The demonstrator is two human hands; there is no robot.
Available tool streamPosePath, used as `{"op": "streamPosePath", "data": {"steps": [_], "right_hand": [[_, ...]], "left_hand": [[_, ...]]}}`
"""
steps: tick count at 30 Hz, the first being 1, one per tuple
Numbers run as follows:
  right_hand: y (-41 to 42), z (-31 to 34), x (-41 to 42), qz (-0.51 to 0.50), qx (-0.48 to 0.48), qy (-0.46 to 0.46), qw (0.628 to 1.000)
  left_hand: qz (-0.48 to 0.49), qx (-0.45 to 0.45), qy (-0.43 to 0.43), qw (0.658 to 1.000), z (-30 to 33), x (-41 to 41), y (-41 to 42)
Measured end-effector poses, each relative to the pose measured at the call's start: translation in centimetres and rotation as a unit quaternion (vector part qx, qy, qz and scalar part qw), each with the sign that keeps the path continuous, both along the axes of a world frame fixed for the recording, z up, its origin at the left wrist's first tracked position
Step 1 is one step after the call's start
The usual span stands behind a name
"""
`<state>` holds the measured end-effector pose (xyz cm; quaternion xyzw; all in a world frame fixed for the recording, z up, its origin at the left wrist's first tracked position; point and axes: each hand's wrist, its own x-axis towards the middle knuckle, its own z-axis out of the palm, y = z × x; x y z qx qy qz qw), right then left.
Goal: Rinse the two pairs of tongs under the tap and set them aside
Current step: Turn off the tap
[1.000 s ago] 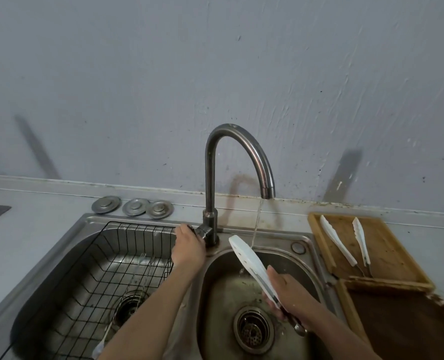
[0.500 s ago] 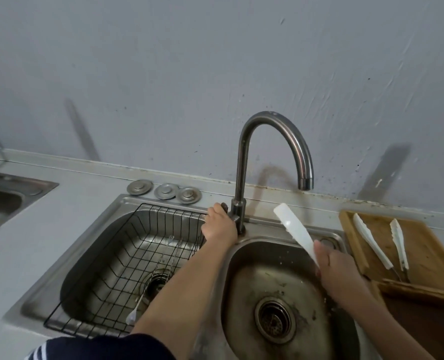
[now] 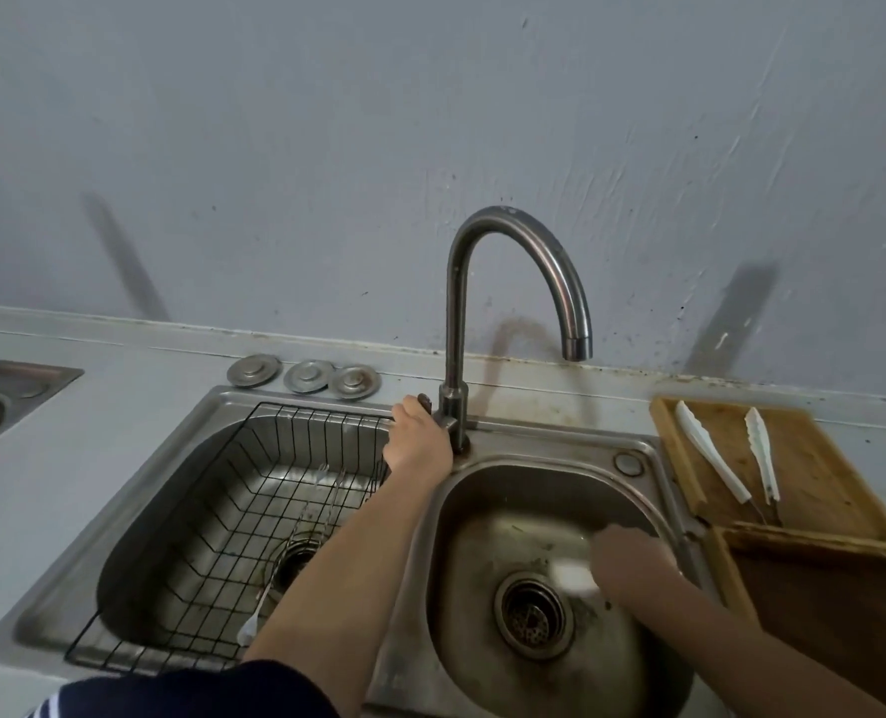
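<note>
My left hand [image 3: 416, 442] grips the handle at the foot of the curved steel tap [image 3: 513, 266], and no water runs from the spout. Low over the right sink bowl [image 3: 513, 489], my right hand [image 3: 632, 567] holds a pair of white-tipped tongs [image 3: 575, 575]. Both are blurred by motion, and only a white smear of the tongs shows left of the hand. A second pair of white-tipped tongs [image 3: 710, 456] lies spread open on the wooden board [image 3: 814, 458] to the right of the sink.
A black wire basket [image 3: 254, 489] sits in the left bowl with a thin utensil [image 3: 275, 572] lying inside it. Three round metal plugs [image 3: 303, 374] rest on the counter behind the sink. A darker board [image 3: 835, 608] lies in front of the wooden one. Another sink [image 3: 10, 391] shows at far left.
The water has stopped running. My right hand has swung the tongs down from under the spout into the right bowl. My left hand stays on the tap handle.
</note>
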<state>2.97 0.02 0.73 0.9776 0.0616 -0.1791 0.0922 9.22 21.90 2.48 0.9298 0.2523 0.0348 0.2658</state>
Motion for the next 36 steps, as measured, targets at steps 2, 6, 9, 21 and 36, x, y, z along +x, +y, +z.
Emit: {"op": "streamPosePath", "data": {"steps": [2, 6, 9, 21, 36], "right_hand": [[-0.3, -0.4, 0.4, 0.01, 0.053, -0.042, 0.998], [-0.4, -0.8, -0.2, -0.003, 0.033, 0.002, 0.999], [-0.6, -1.5, -1.1, 0.03, 0.008, 0.029, 0.999], [-8.0, -0.3, -2.6, -0.207, 0.377, 0.106, 0.897], [-19.0, 2.9, 5.0, -0.397, 0.315, -0.19, 0.841]], "left_hand": [[-0.002, 0.005, 0.002, 1.0, 0.1, 0.1, -0.1], [0.002, 0.009, 0.006, 1.0, 0.0, 0.0, -0.1], [-0.007, 0.01, -0.006, 1.0, -0.4, 0.0, 0.2], [0.043, -0.27, 0.033, 0.961, -0.5, -4.0, -6.2], [-0.503, 0.069, 0.015, 0.861, -0.7, 1.2, -23.2]]}}
